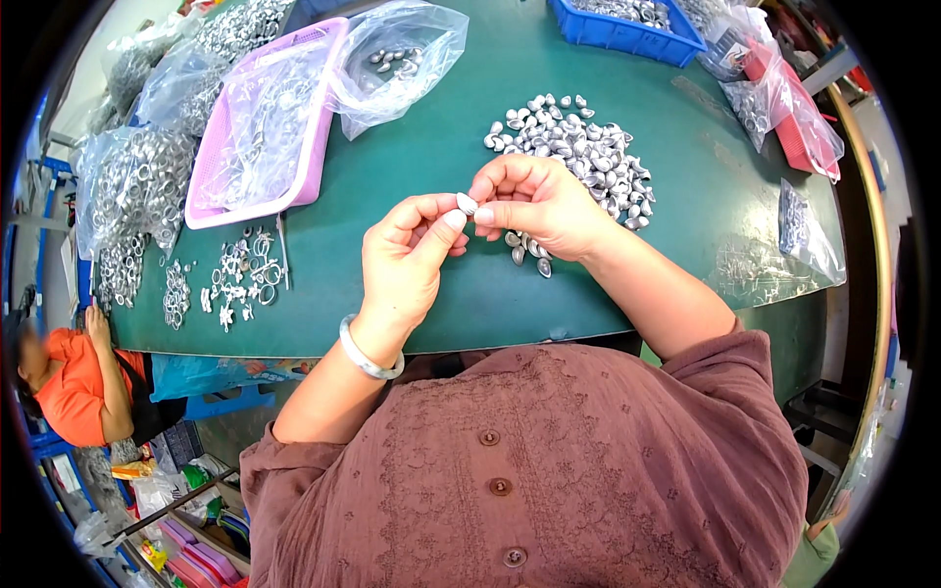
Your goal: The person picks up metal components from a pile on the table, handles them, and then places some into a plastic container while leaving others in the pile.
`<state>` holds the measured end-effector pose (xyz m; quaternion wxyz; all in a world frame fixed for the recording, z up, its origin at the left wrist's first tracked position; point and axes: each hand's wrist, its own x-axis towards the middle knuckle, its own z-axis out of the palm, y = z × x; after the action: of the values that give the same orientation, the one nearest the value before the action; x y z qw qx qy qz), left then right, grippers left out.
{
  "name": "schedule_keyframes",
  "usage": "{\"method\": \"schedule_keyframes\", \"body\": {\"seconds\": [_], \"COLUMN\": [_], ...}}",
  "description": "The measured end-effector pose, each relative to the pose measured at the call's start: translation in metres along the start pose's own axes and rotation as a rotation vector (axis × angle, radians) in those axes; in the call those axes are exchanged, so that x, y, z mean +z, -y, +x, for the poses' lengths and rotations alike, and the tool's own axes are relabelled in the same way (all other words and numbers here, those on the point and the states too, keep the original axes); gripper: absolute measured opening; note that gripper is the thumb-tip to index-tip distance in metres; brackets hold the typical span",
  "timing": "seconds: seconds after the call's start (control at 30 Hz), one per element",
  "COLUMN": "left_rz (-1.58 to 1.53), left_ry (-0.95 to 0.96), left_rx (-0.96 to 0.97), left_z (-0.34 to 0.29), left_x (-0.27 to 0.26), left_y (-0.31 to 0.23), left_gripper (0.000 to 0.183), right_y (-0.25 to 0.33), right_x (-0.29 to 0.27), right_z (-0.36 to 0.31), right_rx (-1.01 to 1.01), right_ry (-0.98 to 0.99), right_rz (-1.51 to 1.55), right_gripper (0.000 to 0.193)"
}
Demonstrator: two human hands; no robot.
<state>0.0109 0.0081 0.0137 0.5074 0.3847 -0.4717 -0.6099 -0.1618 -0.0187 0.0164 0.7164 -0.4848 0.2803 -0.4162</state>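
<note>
A small silver-grey shell-shaped metal piece (467,203) is held up over the table between my two hands. My left hand (407,250) pinches it between thumb and forefinger from the left. My right hand (539,209) grips its other side with thumb and fingertips. Just beyond my right hand spreads a loose pile of similar shell-shaped pieces (598,152), and a few of them (529,250) lie below that hand. The forearm of my right arm is near the pile's front edge.
On the left of the green table (412,147) a pink basket (317,147) holds clear bags, beside an open bag (431,69) with a few pieces. Metal rings (265,269) lie nearer. A blue tray (627,34) and red basket (804,142) stand right. Another person (83,382) sits left.
</note>
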Motion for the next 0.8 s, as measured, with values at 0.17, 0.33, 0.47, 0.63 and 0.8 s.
{"method": "schedule_keyframes", "body": {"seconds": [0.17,0.33,0.47,0.63,0.8], "left_rz": [0.067,0.199,0.409,0.545,0.615], "left_ry": [0.005,0.008,-0.004,-0.031,-0.038], "left_rx": [0.127,0.333,0.449,0.542,0.589], "left_z": [0.0012,0.004,0.0042,0.004,0.0042], "left_x": [0.0051,0.0054,0.0036,0.0031,0.0027], "left_y": [0.0014,0.0063,0.0041,0.0024,-0.0001], "left_gripper": [0.014,0.015,0.016,0.018,0.018], "right_y": [-0.0042,-0.0049,-0.0056,-0.0067,-0.0064], "right_x": [-0.0026,-0.0008,-0.0016,-0.0016,-0.0032], "right_z": [0.0007,0.0017,0.0016,0.0019,0.0012], "right_rx": [-0.027,-0.044,-0.056,-0.047,-0.037], "right_ry": [0.004,0.019,0.029,0.042,0.047], "right_rz": [0.0,-0.015,-0.005,0.035,0.004], "right_gripper": [0.012,0.011,0.011,0.011,0.011]}}
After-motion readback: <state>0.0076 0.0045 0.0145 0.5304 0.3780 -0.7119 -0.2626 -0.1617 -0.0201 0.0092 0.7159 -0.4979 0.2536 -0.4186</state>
